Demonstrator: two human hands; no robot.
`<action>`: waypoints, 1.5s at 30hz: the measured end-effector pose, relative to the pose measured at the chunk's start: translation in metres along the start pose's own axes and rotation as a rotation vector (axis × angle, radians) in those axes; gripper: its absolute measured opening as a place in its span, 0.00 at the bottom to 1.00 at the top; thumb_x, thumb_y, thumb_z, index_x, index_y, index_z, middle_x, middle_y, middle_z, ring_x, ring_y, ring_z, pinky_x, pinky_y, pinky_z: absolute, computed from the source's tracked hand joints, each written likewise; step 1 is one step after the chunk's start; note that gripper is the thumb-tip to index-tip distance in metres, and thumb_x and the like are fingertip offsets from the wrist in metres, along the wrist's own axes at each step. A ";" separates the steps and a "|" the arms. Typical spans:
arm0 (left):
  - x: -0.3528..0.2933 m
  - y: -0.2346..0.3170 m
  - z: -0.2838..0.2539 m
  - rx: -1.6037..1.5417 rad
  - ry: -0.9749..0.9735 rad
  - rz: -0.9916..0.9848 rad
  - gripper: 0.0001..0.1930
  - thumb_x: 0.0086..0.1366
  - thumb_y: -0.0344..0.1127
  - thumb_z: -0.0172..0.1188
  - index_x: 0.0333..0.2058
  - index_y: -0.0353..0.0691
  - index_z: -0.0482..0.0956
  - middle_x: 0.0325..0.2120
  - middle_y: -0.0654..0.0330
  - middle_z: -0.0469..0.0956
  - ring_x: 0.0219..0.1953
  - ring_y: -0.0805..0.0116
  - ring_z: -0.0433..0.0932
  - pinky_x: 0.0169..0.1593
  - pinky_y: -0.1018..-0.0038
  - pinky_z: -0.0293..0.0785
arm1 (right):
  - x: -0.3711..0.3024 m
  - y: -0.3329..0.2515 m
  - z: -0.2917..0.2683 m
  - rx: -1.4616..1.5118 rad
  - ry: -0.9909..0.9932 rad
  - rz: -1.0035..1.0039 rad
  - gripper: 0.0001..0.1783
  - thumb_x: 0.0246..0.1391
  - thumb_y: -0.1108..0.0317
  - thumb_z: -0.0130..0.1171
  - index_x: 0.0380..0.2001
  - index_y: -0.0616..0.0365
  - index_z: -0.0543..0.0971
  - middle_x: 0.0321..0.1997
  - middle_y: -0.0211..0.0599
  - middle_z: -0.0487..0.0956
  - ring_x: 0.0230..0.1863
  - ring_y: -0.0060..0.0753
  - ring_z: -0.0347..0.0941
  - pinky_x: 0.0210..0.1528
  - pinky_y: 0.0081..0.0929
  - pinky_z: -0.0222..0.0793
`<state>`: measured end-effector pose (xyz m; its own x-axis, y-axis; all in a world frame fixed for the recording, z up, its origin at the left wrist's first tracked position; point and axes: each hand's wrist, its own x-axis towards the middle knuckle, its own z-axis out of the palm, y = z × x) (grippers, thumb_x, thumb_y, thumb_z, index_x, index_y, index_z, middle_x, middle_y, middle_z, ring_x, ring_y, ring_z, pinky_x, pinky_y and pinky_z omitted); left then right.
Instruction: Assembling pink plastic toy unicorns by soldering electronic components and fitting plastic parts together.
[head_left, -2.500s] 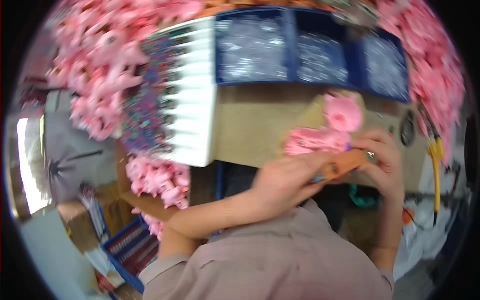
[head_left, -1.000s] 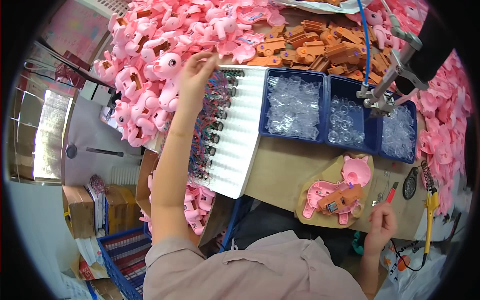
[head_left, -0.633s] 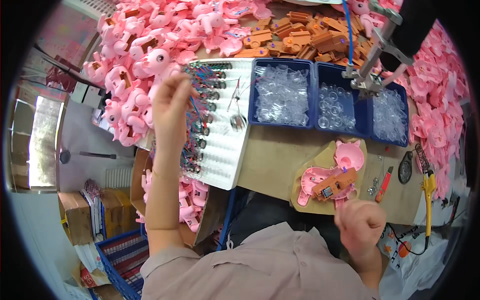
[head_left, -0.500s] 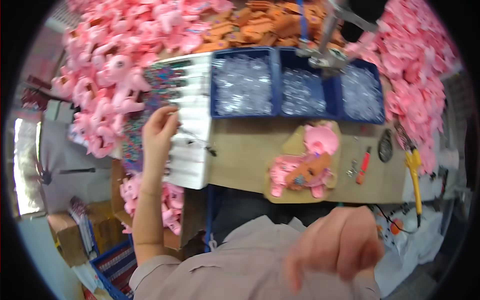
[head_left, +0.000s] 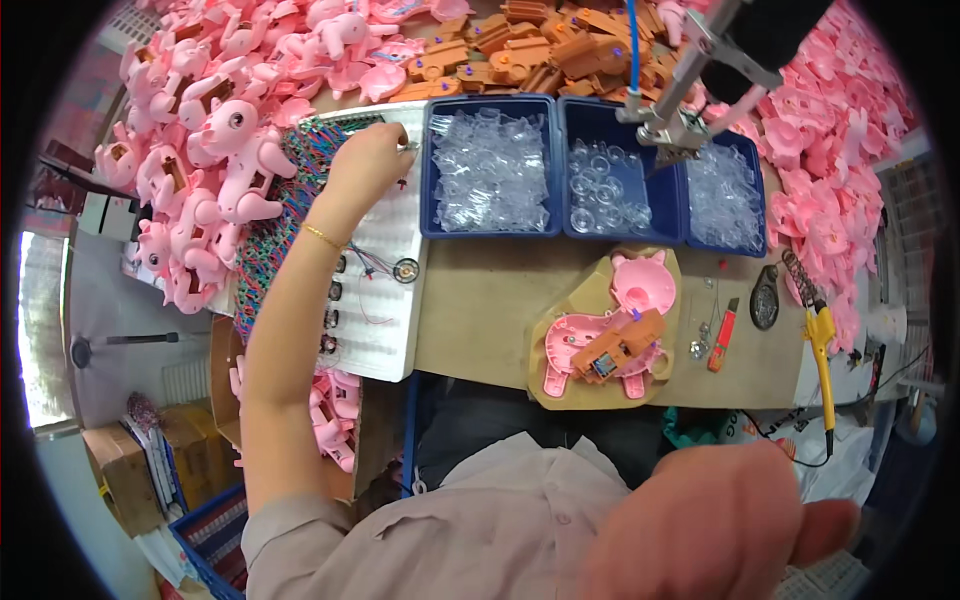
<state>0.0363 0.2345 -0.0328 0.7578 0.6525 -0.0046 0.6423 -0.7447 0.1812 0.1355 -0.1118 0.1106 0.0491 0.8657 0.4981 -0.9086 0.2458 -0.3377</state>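
My left hand (head_left: 368, 165) reaches over the far part of a white foam tray (head_left: 388, 335), fingertips pinched together at its right side. What they pinch, if anything, is too small to make out. On the tray, below the hand, lies a small round black part (head_left: 406, 270) with thin wires; similar round parts line its left edge. My right hand (head_left: 700, 520) is raised close to the camera at the lower right, blurred, its fingers mostly hidden. An opened pink toy animal body (head_left: 572, 335) with an orange piece (head_left: 622, 345) inside lies on a tan board (head_left: 550, 393).
Blue bins (head_left: 555, 215) hold clear plastic parts. Bundled coloured wires (head_left: 270, 255) lie left of the tray. Pink toy bodies (head_left: 240, 150) and orange pieces (head_left: 520, 60) are heaped behind. A metal arm (head_left: 670, 130) overhangs the bins. A red cutter (head_left: 724, 335) and yellow soldering iron (head_left: 820, 335) lie right.
My left hand has moved farther away and slightly right over the tray. The round part with wires now shows on the tray. My right hand has come lower and closer to the camera.
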 end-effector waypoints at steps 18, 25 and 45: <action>-0.147 0.067 -0.073 -1.964 0.244 -0.295 0.10 0.65 0.31 0.52 0.42 0.33 0.75 0.33 0.63 0.76 0.31 0.77 0.73 0.37 0.81 0.71 | -0.019 -0.021 0.001 -0.291 -0.407 -0.333 0.16 0.60 0.64 0.50 0.26 0.64 0.79 0.21 0.35 0.74 0.19 0.25 0.68 0.38 0.26 0.75; -0.193 0.145 -0.023 -2.428 -0.211 -0.555 0.10 0.66 0.29 0.51 0.44 0.32 0.72 0.37 0.58 0.77 0.38 0.69 0.79 0.42 0.79 0.79 | -0.069 -0.004 -0.045 -0.881 0.742 0.683 0.17 0.56 0.66 0.54 0.44 0.68 0.75 0.30 0.37 0.78 0.24 0.22 0.71 0.27 0.22 0.69; -0.189 0.173 -0.010 -2.143 -0.311 -0.172 0.17 0.53 0.29 0.68 0.40 0.40 0.72 0.35 0.59 0.75 0.33 0.72 0.74 0.35 0.79 0.70 | -0.042 0.003 -0.081 -0.815 0.987 0.313 0.11 0.60 0.68 0.52 0.31 0.67 0.75 0.20 0.37 0.77 0.13 0.18 0.68 0.16 0.15 0.64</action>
<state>0.0028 -0.0166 0.0098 0.8538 0.4753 -0.2125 -0.2169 0.6958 0.6847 0.1644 -0.1117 0.0242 0.4791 0.8006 -0.3599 -0.4446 -0.1321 -0.8859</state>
